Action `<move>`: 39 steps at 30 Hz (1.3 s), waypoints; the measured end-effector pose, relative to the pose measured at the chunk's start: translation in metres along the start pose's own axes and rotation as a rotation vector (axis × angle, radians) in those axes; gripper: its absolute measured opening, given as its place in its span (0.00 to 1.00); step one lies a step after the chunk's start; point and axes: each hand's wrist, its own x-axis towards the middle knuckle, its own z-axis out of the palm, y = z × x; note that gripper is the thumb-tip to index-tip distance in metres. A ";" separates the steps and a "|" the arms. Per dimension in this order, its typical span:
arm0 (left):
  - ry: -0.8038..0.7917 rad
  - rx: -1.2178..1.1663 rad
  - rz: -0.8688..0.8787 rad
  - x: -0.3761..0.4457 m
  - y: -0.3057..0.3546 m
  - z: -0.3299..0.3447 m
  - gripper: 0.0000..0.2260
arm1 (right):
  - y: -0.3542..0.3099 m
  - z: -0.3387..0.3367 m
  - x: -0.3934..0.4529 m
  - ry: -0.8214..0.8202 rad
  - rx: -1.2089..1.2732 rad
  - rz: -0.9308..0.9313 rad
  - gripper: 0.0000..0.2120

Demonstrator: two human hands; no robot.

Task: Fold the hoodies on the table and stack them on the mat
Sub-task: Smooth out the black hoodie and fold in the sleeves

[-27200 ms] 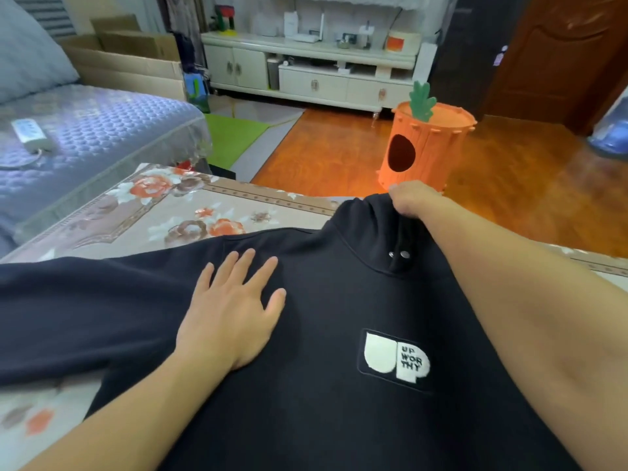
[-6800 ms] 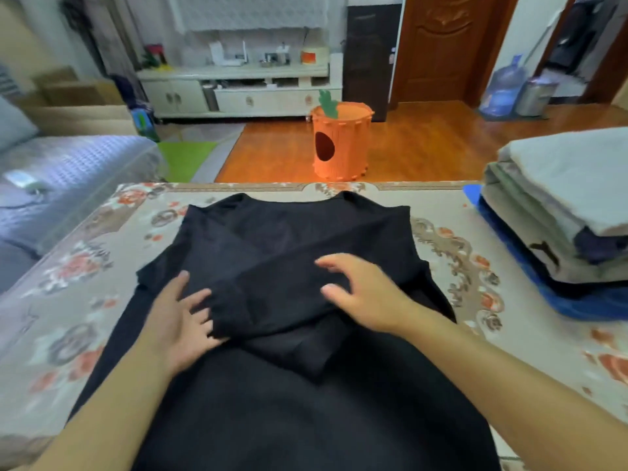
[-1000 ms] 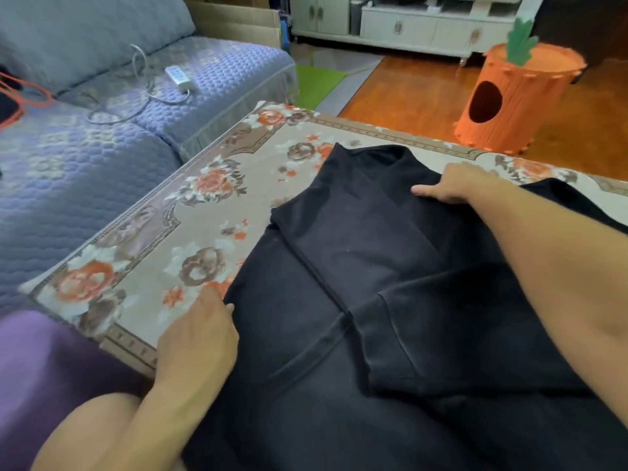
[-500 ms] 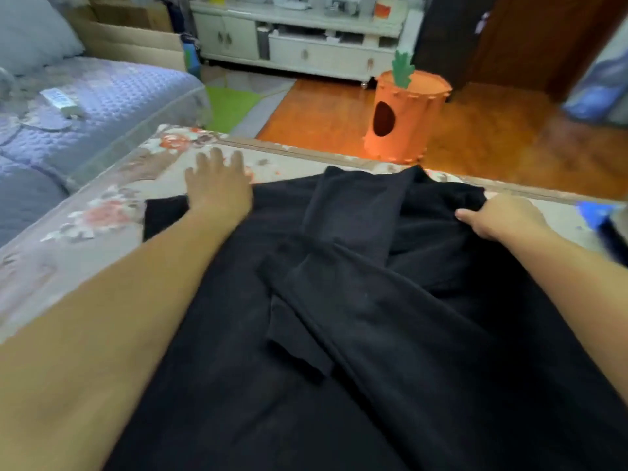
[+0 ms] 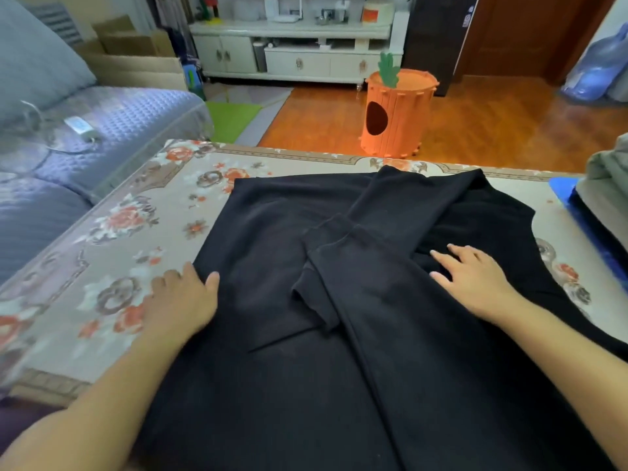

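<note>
A black hoodie (image 5: 339, 368) lies face down across the floral table (image 5: 112, 260), both sleeves folded in and crossing over its back. My left hand (image 5: 180, 297) rests at the hoodie's left edge, thumb on the cloth, fingers blurred on the tablecloth beside it. My right hand (image 5: 472, 280) lies flat with spread fingers on the folded right side. At the far right a blue mat (image 5: 564, 195) carries a stack of folded hoodies (image 5: 608, 178), cut off by the frame edge.
A grey-blue sofa (image 5: 85, 130) with a white remote (image 5: 80, 125) runs along the table's left. Beyond the far edge stands an orange carrot-shaped bin (image 5: 397, 117) on the wooden floor. A white cabinet (image 5: 292, 52) lines the back wall.
Both hands have drawn back from the far shoulders toward me. The left hand now sits at the hoodie's left edge, and the right hand lies flat on the folded right side.
</note>
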 end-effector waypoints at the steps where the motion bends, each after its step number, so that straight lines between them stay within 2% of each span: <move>1: -0.007 -0.006 0.002 0.009 0.005 -0.005 0.28 | -0.003 -0.013 0.003 -0.055 0.039 0.026 0.25; 3: -0.015 -0.016 0.031 0.026 0.018 -0.013 0.27 | -0.015 -0.037 0.003 -0.088 0.200 0.110 0.23; 6: 0.010 0.003 0.005 0.041 0.031 -0.015 0.25 | -0.039 -0.038 -0.004 0.055 0.247 0.158 0.22; 11: -0.019 0.024 -0.045 0.037 0.018 -0.006 0.27 | -0.085 -0.023 -0.006 0.241 0.180 0.049 0.25; 15: 0.122 0.119 0.139 0.038 0.002 -0.015 0.18 | -0.117 -0.030 0.007 0.387 0.156 -0.086 0.24; 17: 0.139 0.097 0.153 0.050 -0.009 -0.022 0.17 | -0.129 -0.032 0.013 0.297 0.098 -0.130 0.26; 20: 0.148 0.095 0.156 0.051 -0.024 -0.014 0.18 | -0.132 -0.020 0.014 -0.004 -0.013 -0.096 0.30; 22: 0.176 0.026 0.155 0.046 -0.027 -0.007 0.16 | -0.129 -0.012 0.012 -0.096 -0.065 -0.075 0.31; 26: 0.133 -0.093 0.113 0.046 -0.037 -0.007 0.13 | -0.142 -0.026 0.012 -0.129 -0.102 -0.015 0.29; 28: 0.158 -0.097 0.148 0.044 -0.043 -0.005 0.14 | -0.159 -0.043 0.016 0.008 -0.156 -0.049 0.23; 30: 0.247 -0.076 0.168 0.043 -0.046 0.002 0.15 | -0.186 -0.061 0.027 0.201 -0.090 -0.198 0.17; 31: 0.292 -0.066 0.161 0.045 -0.048 0.005 0.16 | -0.204 -0.069 0.037 0.236 -0.019 -0.286 0.16; 33: 0.324 -0.080 0.132 0.049 -0.049 0.010 0.17 | -0.247 -0.080 0.065 0.218 0.075 -0.439 0.15; 36: 0.320 -0.102 0.123 0.054 -0.052 0.017 0.16 | -0.318 -0.085 0.119 0.183 0.078 -0.600 0.19; 39: 0.337 -0.120 0.131 0.057 -0.055 0.019 0.15 | -0.375 -0.083 0.173 0.105 0.035 -0.585 0.23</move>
